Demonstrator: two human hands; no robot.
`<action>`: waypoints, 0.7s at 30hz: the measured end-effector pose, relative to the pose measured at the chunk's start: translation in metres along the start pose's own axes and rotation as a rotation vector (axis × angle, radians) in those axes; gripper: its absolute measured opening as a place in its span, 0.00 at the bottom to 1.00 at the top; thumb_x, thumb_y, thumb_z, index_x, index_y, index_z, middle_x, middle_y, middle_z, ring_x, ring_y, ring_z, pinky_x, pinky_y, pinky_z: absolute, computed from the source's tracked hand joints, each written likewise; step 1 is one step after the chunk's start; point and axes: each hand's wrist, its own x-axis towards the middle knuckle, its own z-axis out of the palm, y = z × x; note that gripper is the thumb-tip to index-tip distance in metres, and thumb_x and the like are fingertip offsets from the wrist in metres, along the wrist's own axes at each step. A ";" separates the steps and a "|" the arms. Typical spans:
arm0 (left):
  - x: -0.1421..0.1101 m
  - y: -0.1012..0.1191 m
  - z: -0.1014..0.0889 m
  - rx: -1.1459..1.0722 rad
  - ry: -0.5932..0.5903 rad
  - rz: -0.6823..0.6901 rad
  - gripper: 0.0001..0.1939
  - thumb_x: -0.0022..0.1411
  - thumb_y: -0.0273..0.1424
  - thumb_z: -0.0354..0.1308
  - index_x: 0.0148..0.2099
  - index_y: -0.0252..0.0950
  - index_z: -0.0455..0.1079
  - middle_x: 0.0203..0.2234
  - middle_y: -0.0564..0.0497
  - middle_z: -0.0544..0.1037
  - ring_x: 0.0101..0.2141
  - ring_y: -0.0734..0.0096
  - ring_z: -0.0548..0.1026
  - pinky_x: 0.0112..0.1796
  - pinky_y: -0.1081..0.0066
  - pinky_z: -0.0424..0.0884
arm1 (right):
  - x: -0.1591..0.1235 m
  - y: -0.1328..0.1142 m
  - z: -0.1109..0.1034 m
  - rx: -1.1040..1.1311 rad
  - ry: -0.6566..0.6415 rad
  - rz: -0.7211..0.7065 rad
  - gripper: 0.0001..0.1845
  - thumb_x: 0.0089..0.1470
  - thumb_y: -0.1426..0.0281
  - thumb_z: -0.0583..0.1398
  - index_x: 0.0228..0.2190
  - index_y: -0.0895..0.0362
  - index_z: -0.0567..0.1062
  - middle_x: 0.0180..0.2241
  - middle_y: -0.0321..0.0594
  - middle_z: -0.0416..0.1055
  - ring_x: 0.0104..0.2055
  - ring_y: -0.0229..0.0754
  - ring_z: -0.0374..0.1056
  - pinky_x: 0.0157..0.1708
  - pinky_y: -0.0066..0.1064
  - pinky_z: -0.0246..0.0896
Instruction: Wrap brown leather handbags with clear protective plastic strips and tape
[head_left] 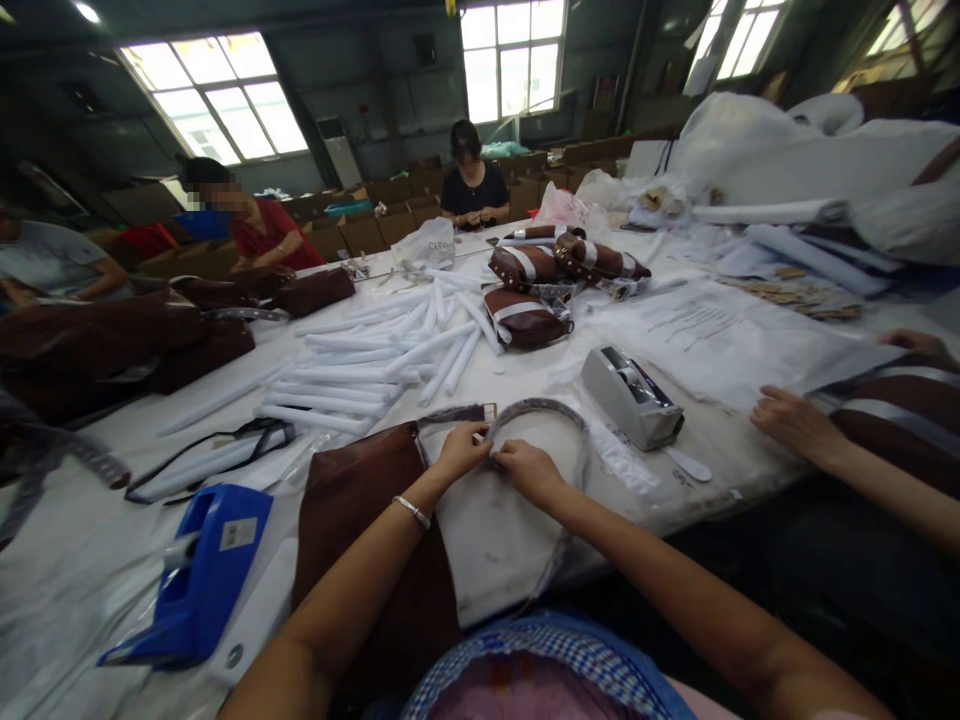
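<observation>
Both of my hands meet over the table's near side, at a bag strap [559,405] covered in clear plastic film. The fingers of my left hand [463,450] are pinched on the strap close to a metal buckle [490,412]. My right hand [529,470] pinches the strap just beside it, fingertips nearly touching the left ones. To the right, the strap curves in a loop and drops toward the table's edge. A brown leather bag [352,500] lies under and left of my left forearm. My fingers hide the exact spot they grip.
A blue tape dispenser [199,575] stands at left, a grey tape dispenser [634,395] at right. White paper rolls [352,375] and wrapped brown bags [529,310] lie farther back. A co-worker's hand [795,425] is at right; other people [474,190] sit across the table.
</observation>
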 end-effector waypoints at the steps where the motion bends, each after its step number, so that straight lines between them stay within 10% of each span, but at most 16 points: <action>1: 0.000 -0.001 0.000 0.018 -0.009 0.023 0.15 0.52 0.29 0.64 0.44 0.37 0.78 0.40 0.47 0.80 0.36 0.64 0.76 0.43 0.67 0.72 | 0.003 0.003 -0.004 -0.007 -0.009 -0.029 0.15 0.61 0.75 0.54 0.41 0.53 0.79 0.44 0.44 0.76 0.50 0.48 0.68 0.44 0.32 0.60; 8: -0.006 -0.005 0.001 0.092 0.006 0.061 0.09 0.54 0.29 0.63 0.38 0.37 0.80 0.34 0.49 0.80 0.33 0.67 0.76 0.41 0.68 0.71 | 0.028 0.027 -0.018 0.003 0.009 -0.012 0.07 0.59 0.73 0.59 0.35 0.55 0.79 0.44 0.44 0.75 0.46 0.46 0.70 0.42 0.31 0.59; 21: -0.016 0.001 0.020 -0.010 0.118 -0.110 0.07 0.56 0.32 0.61 0.36 0.34 0.76 0.28 0.49 0.80 0.28 0.69 0.78 0.31 0.73 0.70 | 0.012 0.012 0.035 0.434 0.295 0.372 0.05 0.56 0.72 0.57 0.37 0.55 0.70 0.35 0.39 0.79 0.37 0.41 0.76 0.36 0.29 0.70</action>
